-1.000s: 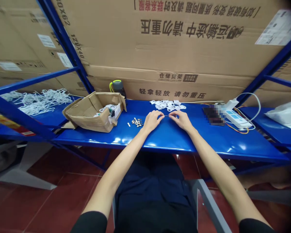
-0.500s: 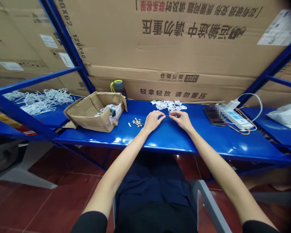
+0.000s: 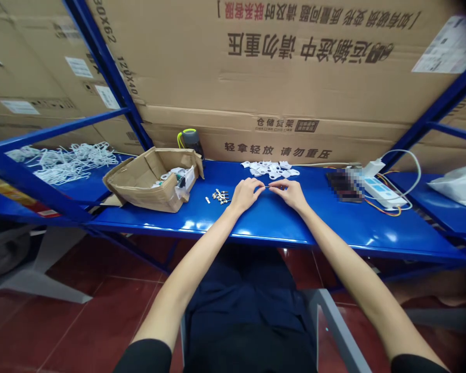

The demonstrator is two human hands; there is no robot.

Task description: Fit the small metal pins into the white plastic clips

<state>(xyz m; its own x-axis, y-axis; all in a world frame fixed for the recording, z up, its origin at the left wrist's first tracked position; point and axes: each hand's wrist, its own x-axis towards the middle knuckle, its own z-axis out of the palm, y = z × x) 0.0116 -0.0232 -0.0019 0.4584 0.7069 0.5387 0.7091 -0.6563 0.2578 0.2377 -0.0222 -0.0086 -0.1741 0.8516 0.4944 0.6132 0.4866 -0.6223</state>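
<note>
My left hand [image 3: 246,195] and my right hand [image 3: 291,192] face each other above the blue tabletop. Thumb and fingers of each are pinched on a small thin piece [image 3: 267,187] that spans the short gap between them; it is too small to name. A loose pile of small metal-and-white parts [image 3: 219,196] lies left of my left hand, and a single one [image 3: 207,200] sits apart from it. Just beyond my fingertips several flat white plastic pieces [image 3: 271,168] are spread near the cardboard.
An open cardboard box [image 3: 147,186] with small items stands left, a dark bottle [image 3: 192,141] behind it. At right are a white power strip [image 3: 384,191] with cables and a blurred-out dark object [image 3: 344,186]. White cords [image 3: 70,160] lie far left; blue posts frame the table.
My right hand's fingers have shifted slightly around the thin piece, the fingertips a touch lower. My left hand stays nearly where it was.
</note>
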